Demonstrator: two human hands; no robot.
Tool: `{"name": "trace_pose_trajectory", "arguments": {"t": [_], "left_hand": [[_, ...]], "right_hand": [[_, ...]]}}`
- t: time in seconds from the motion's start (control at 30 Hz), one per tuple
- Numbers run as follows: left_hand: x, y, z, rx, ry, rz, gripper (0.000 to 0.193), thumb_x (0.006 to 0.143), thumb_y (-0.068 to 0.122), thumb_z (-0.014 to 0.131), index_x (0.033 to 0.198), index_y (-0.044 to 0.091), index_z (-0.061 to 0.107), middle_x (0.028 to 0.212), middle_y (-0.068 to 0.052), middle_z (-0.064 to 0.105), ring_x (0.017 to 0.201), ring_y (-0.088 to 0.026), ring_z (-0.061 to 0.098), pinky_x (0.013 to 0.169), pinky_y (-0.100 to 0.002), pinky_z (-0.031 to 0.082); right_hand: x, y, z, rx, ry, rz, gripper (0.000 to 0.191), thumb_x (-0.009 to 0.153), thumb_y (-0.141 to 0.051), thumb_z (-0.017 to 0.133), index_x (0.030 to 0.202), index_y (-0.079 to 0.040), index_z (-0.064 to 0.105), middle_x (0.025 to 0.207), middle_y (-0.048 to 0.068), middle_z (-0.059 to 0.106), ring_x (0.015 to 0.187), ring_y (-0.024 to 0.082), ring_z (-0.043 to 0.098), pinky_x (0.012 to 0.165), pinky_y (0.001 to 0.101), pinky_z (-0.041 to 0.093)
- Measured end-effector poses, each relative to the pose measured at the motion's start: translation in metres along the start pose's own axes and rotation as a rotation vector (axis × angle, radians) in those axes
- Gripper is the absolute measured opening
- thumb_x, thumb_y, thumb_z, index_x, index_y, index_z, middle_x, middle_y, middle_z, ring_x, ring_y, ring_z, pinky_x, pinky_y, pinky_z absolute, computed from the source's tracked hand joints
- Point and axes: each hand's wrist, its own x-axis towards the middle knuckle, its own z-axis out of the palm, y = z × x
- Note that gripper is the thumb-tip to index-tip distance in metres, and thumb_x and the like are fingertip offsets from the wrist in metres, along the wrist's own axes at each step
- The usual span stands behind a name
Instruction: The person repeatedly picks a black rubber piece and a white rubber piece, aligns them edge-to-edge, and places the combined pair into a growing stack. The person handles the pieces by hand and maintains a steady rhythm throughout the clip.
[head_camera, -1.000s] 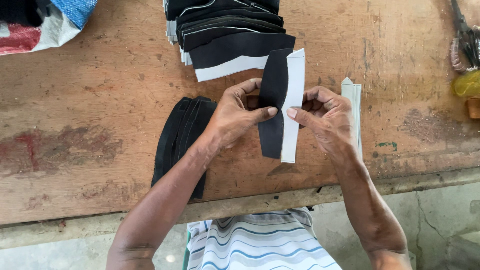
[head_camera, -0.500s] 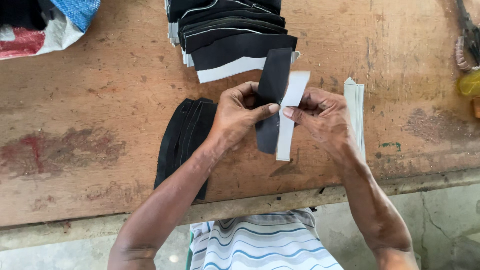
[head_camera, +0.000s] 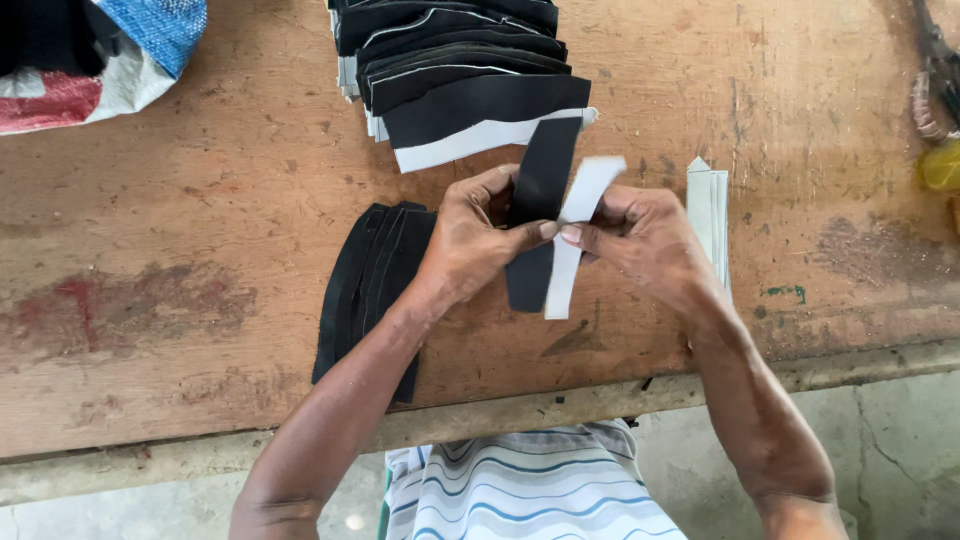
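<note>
My left hand (head_camera: 478, 238) pinches a long black curved strip (head_camera: 538, 190) held upright above the wooden table (head_camera: 200, 220). My right hand (head_camera: 640, 235) grips a white backing strip (head_camera: 575, 235) that is peeling away from the black one at its top. The thumbs nearly touch in the middle. A fanned stack of black pieces with white backing (head_camera: 455, 70) lies just beyond my hands. A pile of bare black curved pieces (head_camera: 365, 280) lies under my left wrist.
A thin stack of white strips (head_camera: 712, 205) lies to the right of my right hand. A blue, white and red woven sack (head_camera: 95, 55) sits at the far left corner. Scissors (head_camera: 935, 70) and a yellow object (head_camera: 943, 165) lie at the right edge.
The white strip has separated further from the black one, its top swinging right. Both hands have shifted slightly upward on the table.
</note>
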Motion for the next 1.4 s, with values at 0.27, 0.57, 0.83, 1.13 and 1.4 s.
{"name": "trace_pose_trajectory", "arguments": {"t": [0.27, 0.57, 0.83, 1.13, 1.4], "left_hand": [[0.001, -0.005, -0.001, -0.16, 0.08, -0.037, 0.023, 0.084, 0.003, 0.084, 0.103, 0.002, 0.071, 0.094, -0.005, 0.076, 0.086, -0.01, 0.072, 0.082, -0.026, 0.064], [0.001, -0.014, 0.0, -0.189, 0.146, -0.011, 0.019, 0.085, 0.004, 0.084, 0.101, 0.003, 0.072, 0.092, -0.004, 0.075, 0.085, -0.009, 0.071, 0.081, -0.026, 0.064], [0.0, -0.017, 0.003, -0.191, 0.158, 0.045, 0.022, 0.086, 0.003, 0.083, 0.104, 0.005, 0.072, 0.094, -0.003, 0.076, 0.086, -0.008, 0.071, 0.082, -0.025, 0.063], [0.001, -0.011, 0.0, -0.144, 0.085, -0.009, 0.027, 0.083, 0.004, 0.084, 0.107, 0.005, 0.071, 0.098, -0.004, 0.076, 0.09, -0.01, 0.073, 0.085, -0.027, 0.065], [0.004, -0.004, -0.006, 0.129, 0.013, 0.037, 0.034, 0.085, 0.004, 0.077, 0.118, 0.002, 0.069, 0.105, -0.007, 0.076, 0.099, -0.014, 0.074, 0.094, -0.029, 0.062]], "right_hand": [[0.002, -0.003, 0.0, 0.087, 0.084, -0.097, 0.017, 0.09, -0.01, 0.078, 0.104, -0.001, 0.074, 0.085, 0.009, 0.076, 0.074, 0.014, 0.071, 0.065, 0.0269, 0.061], [0.009, 0.018, 0.011, 0.523, 0.057, -0.188, 0.018, 0.091, -0.008, 0.079, 0.107, -0.001, 0.074, 0.092, 0.01, 0.076, 0.081, 0.015, 0.073, 0.067, 0.0291, 0.063], [0.01, 0.019, 0.008, 0.558, 0.037, -0.163, 0.02, 0.09, -0.01, 0.079, 0.108, -0.001, 0.074, 0.094, 0.01, 0.076, 0.081, 0.015, 0.074, 0.067, 0.03, 0.064], [0.009, 0.016, 0.003, 0.384, 0.045, -0.146, 0.017, 0.091, -0.008, 0.078, 0.106, -0.001, 0.075, 0.09, 0.009, 0.075, 0.077, 0.014, 0.071, 0.065, 0.027, 0.061], [0.011, 0.01, 0.008, 0.101, 0.047, -0.068, 0.02, 0.088, -0.015, 0.077, 0.104, -0.004, 0.076, 0.082, 0.005, 0.077, 0.066, 0.011, 0.071, 0.058, 0.0236, 0.061]]}}
